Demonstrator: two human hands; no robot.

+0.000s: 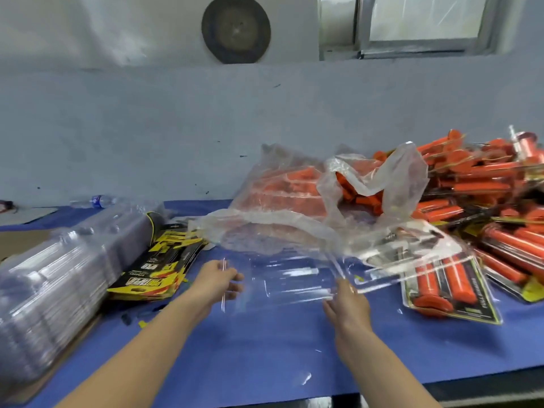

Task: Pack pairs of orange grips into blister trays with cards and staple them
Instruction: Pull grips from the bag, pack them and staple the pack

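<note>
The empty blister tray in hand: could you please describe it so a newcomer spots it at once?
On the blue table, look between the left hand and the right hand. The clear tray there is single and empty, unlike the stacked trays at left and the filled packs at right.

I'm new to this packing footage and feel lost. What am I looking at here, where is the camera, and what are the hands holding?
There is no machine: a person works bare-handed, and the one camera sits on their head, looking down. The left hand and right hand grip opposite edges of an empty clear blister tray over the blue table. Left lie stacked trays and yellow-black cards; behind, a plastic bag of orange grips; right, a pile of finished packs.
</note>
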